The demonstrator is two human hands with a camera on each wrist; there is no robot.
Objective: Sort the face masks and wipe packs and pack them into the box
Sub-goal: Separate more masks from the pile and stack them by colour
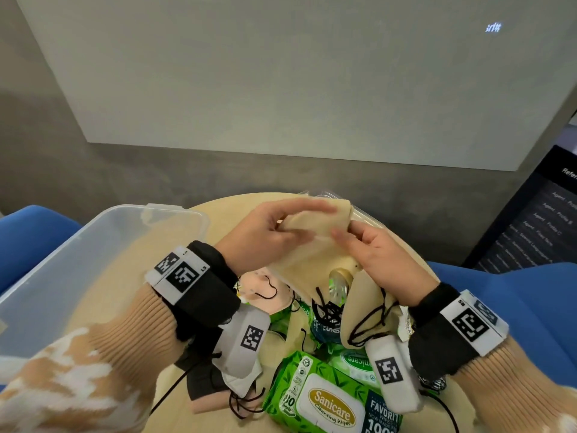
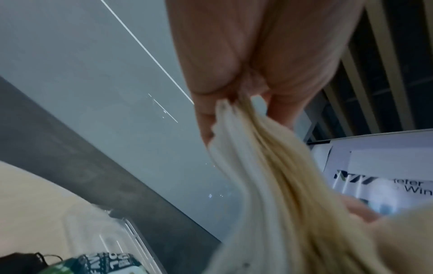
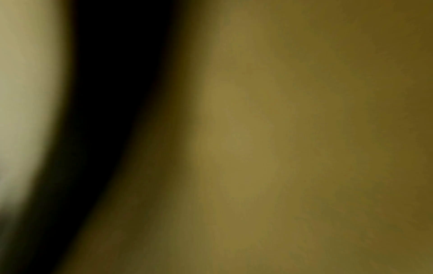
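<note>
A stack of cream-beige fabric face masks [image 1: 315, 235] is held above the round light-wood table [image 1: 218, 214], pinched at its far end by the left hand [image 1: 265, 235], thumb under and fingers over. The near side is gripped by the right hand [image 1: 377, 254], fingers curled onto the cloth. In the left wrist view layered mask edges [image 2: 257, 166] are seen clamped between fingertips [image 2: 206, 103]. The right wrist view is blurred tan and dark, probably cloth against the lens. The clear plastic box [image 1: 78, 260] is seen left of the hands. A green Sanicare wipe pack [image 1: 327, 398], a pink mask [image 1: 265, 292] and a black mask [image 1: 203, 382] lie below the hands.
</note>
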